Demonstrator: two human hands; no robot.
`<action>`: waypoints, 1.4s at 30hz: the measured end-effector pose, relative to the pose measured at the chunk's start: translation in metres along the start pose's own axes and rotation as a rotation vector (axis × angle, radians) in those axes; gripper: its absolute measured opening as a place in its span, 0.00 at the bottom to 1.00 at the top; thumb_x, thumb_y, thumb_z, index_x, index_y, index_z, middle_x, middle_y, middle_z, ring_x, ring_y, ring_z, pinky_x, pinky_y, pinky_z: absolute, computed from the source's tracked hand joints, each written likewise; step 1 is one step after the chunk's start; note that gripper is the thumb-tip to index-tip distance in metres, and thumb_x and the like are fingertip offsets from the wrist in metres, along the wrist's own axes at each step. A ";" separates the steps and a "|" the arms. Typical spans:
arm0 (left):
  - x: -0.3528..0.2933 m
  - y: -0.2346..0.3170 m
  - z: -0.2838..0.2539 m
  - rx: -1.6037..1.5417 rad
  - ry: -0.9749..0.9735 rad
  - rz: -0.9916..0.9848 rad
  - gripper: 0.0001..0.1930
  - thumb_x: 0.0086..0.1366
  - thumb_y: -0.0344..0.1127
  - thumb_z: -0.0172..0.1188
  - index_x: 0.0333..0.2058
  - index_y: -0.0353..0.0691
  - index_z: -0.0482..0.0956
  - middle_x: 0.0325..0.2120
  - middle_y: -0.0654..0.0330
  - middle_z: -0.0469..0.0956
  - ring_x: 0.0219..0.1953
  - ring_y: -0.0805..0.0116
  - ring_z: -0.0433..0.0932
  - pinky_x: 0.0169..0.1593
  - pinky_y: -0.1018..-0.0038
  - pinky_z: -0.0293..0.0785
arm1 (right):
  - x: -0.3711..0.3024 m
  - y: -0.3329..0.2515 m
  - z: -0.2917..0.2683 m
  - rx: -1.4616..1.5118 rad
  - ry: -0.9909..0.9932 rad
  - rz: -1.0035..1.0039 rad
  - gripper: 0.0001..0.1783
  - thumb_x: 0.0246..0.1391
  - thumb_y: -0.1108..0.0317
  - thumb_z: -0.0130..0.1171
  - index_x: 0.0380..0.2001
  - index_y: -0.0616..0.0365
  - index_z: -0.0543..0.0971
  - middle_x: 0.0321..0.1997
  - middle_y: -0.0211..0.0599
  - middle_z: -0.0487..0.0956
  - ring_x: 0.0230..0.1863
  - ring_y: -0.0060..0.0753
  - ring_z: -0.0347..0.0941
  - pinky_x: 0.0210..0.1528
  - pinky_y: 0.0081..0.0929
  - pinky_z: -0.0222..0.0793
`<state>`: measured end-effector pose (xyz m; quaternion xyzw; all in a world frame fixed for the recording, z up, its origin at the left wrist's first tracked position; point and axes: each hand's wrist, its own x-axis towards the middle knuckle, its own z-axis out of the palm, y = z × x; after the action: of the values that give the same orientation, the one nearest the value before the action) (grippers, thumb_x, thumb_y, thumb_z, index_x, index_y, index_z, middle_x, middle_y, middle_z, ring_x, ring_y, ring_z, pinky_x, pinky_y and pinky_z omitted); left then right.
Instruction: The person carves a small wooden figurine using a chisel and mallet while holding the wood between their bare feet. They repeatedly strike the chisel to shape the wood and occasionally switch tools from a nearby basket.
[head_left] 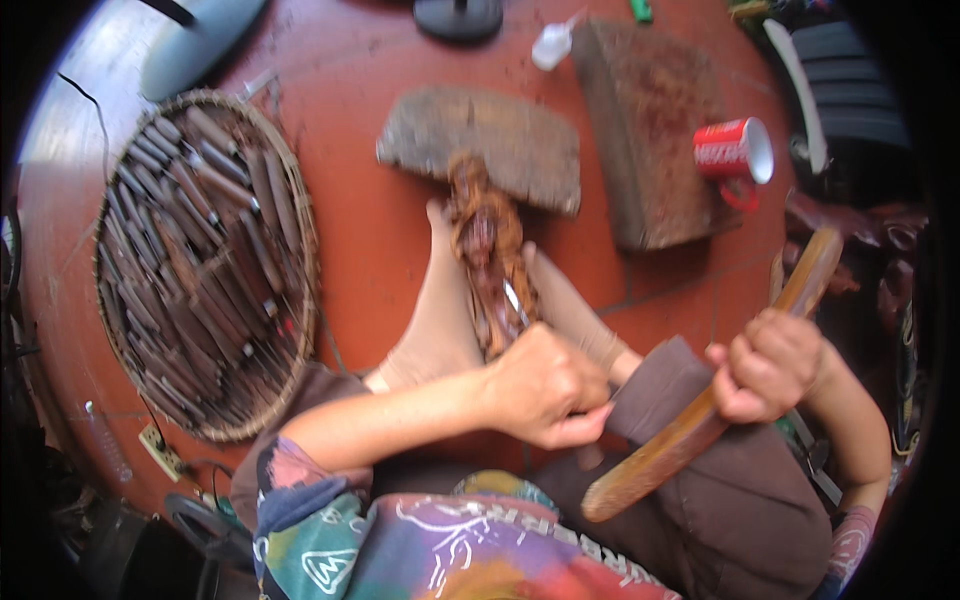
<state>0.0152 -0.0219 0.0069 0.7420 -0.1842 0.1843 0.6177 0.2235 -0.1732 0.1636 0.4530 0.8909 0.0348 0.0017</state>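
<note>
Carving: a brown wooden figure (487, 255) lies long-ways on the red floor (370, 230), held between your two bare feet. Its far end rests on a flat grey wood slab (500, 140).
Feet: your left foot (437, 310) presses on the left side of the carving, and your right foot (565, 305) presses on its right side.
Left hand: your left hand (545, 385) is curled shut, pinching a thin chisel (517, 300). The shiny tip touches the near part of the carving.
Right hand: your right hand (768, 362) is closed tight around a long wooden stick (710, 385). It is off to the right of the carving, raised above your right knee, not touching the carving.
Slab: it sits just past the carving, touching its far end.
Big block: a darker wood block (650, 130) stands to the right of the slab, past the carving.
Mug: a red and white mug (737, 150) sits at the right edge of the block, well apart from the carving.
Basket: a round woven tray (300, 215) lies to the left of the carving, full of many wooden-handled tools (195, 260).
Bottle: a small white bottle (552, 45) lies on the floor far past the carving.
</note>
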 end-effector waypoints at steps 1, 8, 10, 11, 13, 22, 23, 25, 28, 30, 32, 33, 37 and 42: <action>-0.002 0.000 -0.003 -0.015 -0.031 0.005 0.15 0.55 0.34 0.60 0.13 0.42 0.67 0.13 0.61 0.66 0.16 0.59 0.71 0.20 0.64 0.66 | 0.003 -0.002 0.001 -0.065 -0.007 -0.006 0.14 0.38 0.77 0.67 0.27 0.49 0.73 0.20 0.25 0.64 0.20 0.21 0.66 0.19 0.20 0.63; -0.009 0.002 -0.014 0.007 -0.146 0.012 0.15 0.52 0.32 0.60 0.13 0.40 0.65 0.13 0.60 0.64 0.17 0.59 0.70 0.20 0.64 0.65 | 0.013 -0.017 0.003 -0.111 0.052 0.038 0.11 0.44 0.73 0.63 0.27 0.47 0.70 0.19 0.23 0.63 0.18 0.18 0.63 0.22 0.16 0.61; -0.008 0.003 -0.015 0.015 -0.141 0.025 0.15 0.52 0.32 0.61 0.13 0.40 0.65 0.13 0.60 0.64 0.17 0.59 0.70 0.20 0.64 0.65 | 0.013 -0.016 0.000 -0.117 0.042 0.019 0.10 0.45 0.71 0.63 0.27 0.46 0.70 0.19 0.23 0.63 0.18 0.18 0.63 0.23 0.15 0.60; -0.006 0.004 -0.014 0.008 -0.120 0.062 0.15 0.52 0.32 0.61 0.13 0.40 0.66 0.14 0.60 0.64 0.17 0.60 0.71 0.20 0.64 0.65 | 0.015 -0.015 -0.006 -0.127 0.027 -0.004 0.09 0.46 0.70 0.62 0.27 0.46 0.70 0.19 0.23 0.63 0.19 0.17 0.63 0.23 0.15 0.59; -0.001 0.006 -0.010 -0.006 -0.082 0.121 0.15 0.53 0.33 0.61 0.13 0.41 0.66 0.14 0.60 0.65 0.17 0.60 0.71 0.20 0.65 0.65 | 0.016 -0.016 -0.013 -0.137 0.006 -0.048 0.08 0.48 0.67 0.61 0.26 0.46 0.70 0.20 0.23 0.64 0.19 0.17 0.64 0.24 0.14 0.59; 0.023 0.092 0.018 -0.419 -0.138 0.509 0.09 0.58 0.40 0.62 0.27 0.42 0.74 0.21 0.65 0.74 0.20 0.65 0.75 0.21 0.66 0.67 | 0.057 -0.028 -0.019 0.056 -0.084 -0.022 0.05 0.53 0.64 0.57 0.27 0.47 0.72 0.39 0.41 0.82 0.28 0.27 0.76 0.29 0.18 0.62; 0.023 0.094 0.022 -0.381 -0.111 0.593 0.13 0.62 0.43 0.63 0.39 0.42 0.80 0.25 0.70 0.81 0.20 0.72 0.76 0.19 0.69 0.66 | 0.058 -0.034 -0.025 -0.005 -0.139 0.019 0.05 0.53 0.64 0.57 0.27 0.47 0.72 0.37 0.41 0.82 0.27 0.27 0.75 0.28 0.18 0.62; 0.019 0.101 0.017 -0.243 -0.048 0.494 0.09 0.58 0.40 0.62 0.26 0.44 0.74 0.19 0.66 0.73 0.19 0.69 0.73 0.21 0.68 0.66 | 0.050 -0.035 -0.020 -0.016 -0.181 0.056 0.05 0.45 0.68 0.60 0.27 0.49 0.73 0.23 0.27 0.69 0.20 0.21 0.67 0.24 0.17 0.60; 0.011 0.072 0.008 -0.022 0.117 0.287 0.15 0.53 0.41 0.65 0.17 0.47 0.67 0.18 0.66 0.61 0.18 0.71 0.66 0.21 0.75 0.61 | 0.041 -0.035 -0.020 0.040 -0.149 0.084 0.06 0.43 0.69 0.59 0.27 0.48 0.73 0.21 0.25 0.66 0.20 0.20 0.65 0.24 0.17 0.61; -0.001 0.050 -0.004 0.076 0.117 0.169 0.16 0.53 0.41 0.68 0.17 0.47 0.69 0.17 0.67 0.62 0.18 0.73 0.66 0.20 0.76 0.61 | 0.038 -0.033 -0.014 0.127 -0.109 0.028 0.05 0.44 0.69 0.59 0.26 0.47 0.73 0.21 0.25 0.66 0.20 0.21 0.65 0.24 0.18 0.61; -0.005 0.027 0.003 0.059 0.121 0.184 0.15 0.54 0.40 0.68 0.17 0.46 0.71 0.16 0.67 0.63 0.17 0.73 0.67 0.19 0.75 0.62 | 0.036 -0.038 -0.019 0.170 -0.199 0.041 0.05 0.44 0.68 0.59 0.26 0.48 0.74 0.21 0.26 0.67 0.20 0.22 0.66 0.24 0.19 0.63; -0.007 0.019 0.008 0.050 0.096 0.179 0.16 0.54 0.40 0.68 0.16 0.46 0.70 0.16 0.67 0.63 0.17 0.72 0.67 0.19 0.75 0.62 | 0.035 -0.039 -0.017 0.197 -0.222 0.036 0.05 0.44 0.68 0.59 0.26 0.48 0.74 0.22 0.27 0.68 0.20 0.22 0.67 0.24 0.19 0.63; -0.014 0.002 0.014 0.015 0.030 0.127 0.17 0.55 0.38 0.68 0.14 0.46 0.69 0.16 0.67 0.65 0.18 0.70 0.69 0.20 0.74 0.64 | 0.038 -0.034 -0.011 0.136 -0.242 -0.007 0.05 0.45 0.67 0.59 0.27 0.50 0.74 0.23 0.29 0.70 0.22 0.24 0.70 0.26 0.19 0.66; -0.015 -0.005 0.018 0.028 0.049 0.100 0.18 0.55 0.38 0.67 0.14 0.46 0.69 0.16 0.67 0.65 0.18 0.69 0.70 0.20 0.73 0.65 | 0.036 -0.033 -0.011 0.148 -0.273 -0.006 0.05 0.44 0.67 0.59 0.26 0.51 0.74 0.23 0.30 0.71 0.22 0.25 0.71 0.27 0.19 0.68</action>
<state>0.0051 -0.0379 -0.0076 0.7356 -0.2032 0.2356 0.6018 0.1749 -0.1642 0.1737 0.4498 0.8838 -0.0927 0.0893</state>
